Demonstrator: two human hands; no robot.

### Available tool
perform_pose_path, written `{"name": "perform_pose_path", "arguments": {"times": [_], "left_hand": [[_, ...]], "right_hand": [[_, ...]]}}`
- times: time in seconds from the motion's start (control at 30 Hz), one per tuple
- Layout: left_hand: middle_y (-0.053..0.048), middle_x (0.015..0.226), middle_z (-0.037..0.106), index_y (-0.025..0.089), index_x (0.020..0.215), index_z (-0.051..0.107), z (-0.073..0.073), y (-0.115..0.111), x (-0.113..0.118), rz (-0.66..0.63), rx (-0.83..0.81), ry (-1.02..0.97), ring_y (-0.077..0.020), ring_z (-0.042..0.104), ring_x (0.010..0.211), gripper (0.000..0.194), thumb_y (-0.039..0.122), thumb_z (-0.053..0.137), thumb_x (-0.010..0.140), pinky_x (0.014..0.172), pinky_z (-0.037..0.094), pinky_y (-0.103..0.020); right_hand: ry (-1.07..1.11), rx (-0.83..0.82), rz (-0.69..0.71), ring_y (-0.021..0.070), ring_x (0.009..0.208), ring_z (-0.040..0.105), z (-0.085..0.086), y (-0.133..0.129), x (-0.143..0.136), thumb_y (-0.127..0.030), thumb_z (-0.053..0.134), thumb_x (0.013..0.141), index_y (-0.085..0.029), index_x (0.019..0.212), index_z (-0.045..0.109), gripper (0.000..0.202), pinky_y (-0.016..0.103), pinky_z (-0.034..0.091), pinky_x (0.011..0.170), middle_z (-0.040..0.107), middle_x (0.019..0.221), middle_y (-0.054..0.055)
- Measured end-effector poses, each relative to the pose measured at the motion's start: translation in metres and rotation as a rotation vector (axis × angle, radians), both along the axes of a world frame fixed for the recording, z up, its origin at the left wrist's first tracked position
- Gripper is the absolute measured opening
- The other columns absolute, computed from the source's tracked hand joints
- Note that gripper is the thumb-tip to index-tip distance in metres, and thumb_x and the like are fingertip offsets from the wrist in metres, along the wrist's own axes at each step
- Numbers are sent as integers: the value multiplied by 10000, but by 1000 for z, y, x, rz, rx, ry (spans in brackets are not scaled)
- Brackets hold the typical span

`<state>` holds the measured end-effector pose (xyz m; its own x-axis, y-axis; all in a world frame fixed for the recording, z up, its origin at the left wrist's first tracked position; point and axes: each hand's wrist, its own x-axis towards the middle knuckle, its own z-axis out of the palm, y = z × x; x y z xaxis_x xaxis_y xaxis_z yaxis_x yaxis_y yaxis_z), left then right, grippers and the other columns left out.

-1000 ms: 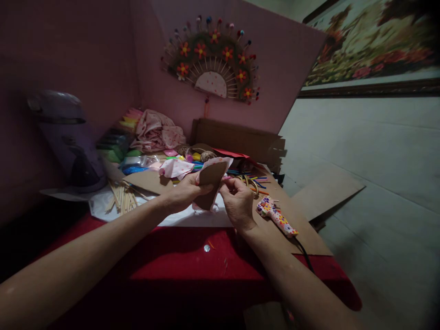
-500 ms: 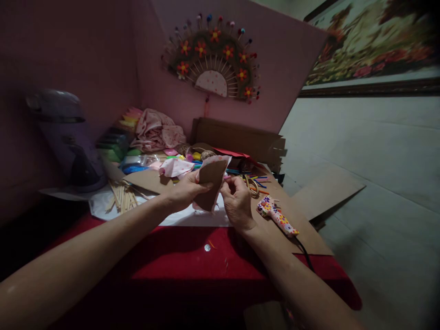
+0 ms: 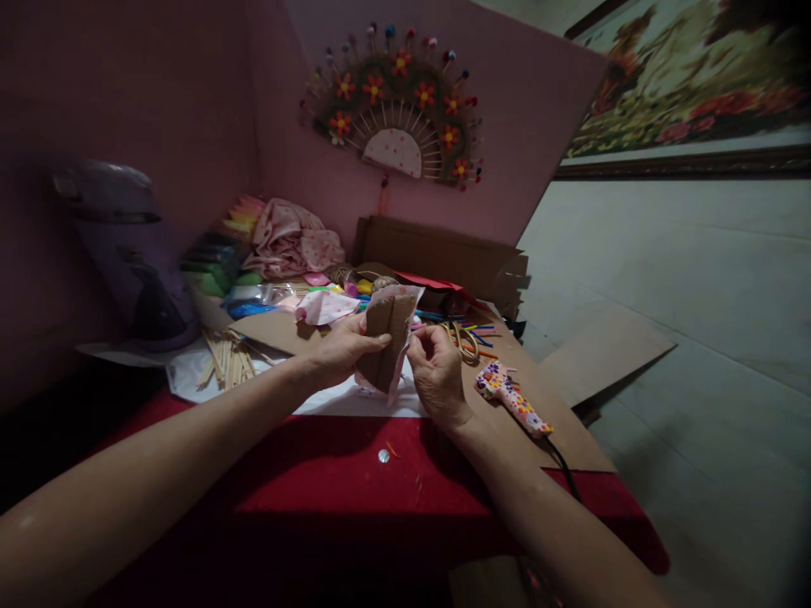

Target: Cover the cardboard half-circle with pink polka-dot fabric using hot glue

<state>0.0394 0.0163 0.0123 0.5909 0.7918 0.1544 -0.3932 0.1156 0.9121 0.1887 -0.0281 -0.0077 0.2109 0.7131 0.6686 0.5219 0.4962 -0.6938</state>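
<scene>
My left hand (image 3: 345,346) grips a small piece of brown cardboard (image 3: 383,338), thumb on its bare face and fingers behind. Pale pink dotted fabric (image 3: 400,382) backs the card and sticks out past its edges. Beside the card's right edge, my right hand (image 3: 437,371) is closed in a pinch; whatever lies between its fingertips is too small to make out. Just beyond that hand lie gold-handled scissors (image 3: 465,342). A glue gun in a flowered cover (image 3: 513,399) rests to the right, its black cord running toward me.
Wooden sticks (image 3: 226,359) lie at left on a white sheet (image 3: 342,404), near a purple thermos (image 3: 130,262). Crumpled pink fabric (image 3: 291,241) is heaped behind. A flowered fan (image 3: 393,152) stands on the pink board. A small silver disc (image 3: 383,456) lies on the red cloth (image 3: 304,464).
The cardboard has tilted slightly in my left hand, and its pink fabric edge shows more at the lower right. My right hand stays pinched by that edge.
</scene>
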Motion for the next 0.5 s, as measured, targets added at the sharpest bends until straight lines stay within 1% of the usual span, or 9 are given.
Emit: {"name": "perform_pose_path", "arguments": {"times": [0.17,0.37,0.5], "left_hand": [[-55,754,718,104,855,691,-3,1,0,-24,-60,6,-154,658,664,247,151,783,631,657,495,-262],[-59,802,726,106,897,687,-5,0,0,-13,-70,19,-151,658,681,290,133,786,626,661,488,-258],[-53,786,724,117,922,686,-5,1,0,-18,-68,4,-157,662,694,291,134,775,646,680,493,-266]], "right_hand": [[-66,27,-78,144,595,520,-3,3,2,-236,500,791,-199,789,545,58,274,425,600,564,677,-9],[-241,62,-102,178,691,570,-3,2,4,-204,475,831,-189,832,567,92,299,438,663,611,739,37],[-297,82,-119,198,741,585,1,-4,3,-208,435,868,-188,830,584,155,322,442,702,639,785,68]]}}
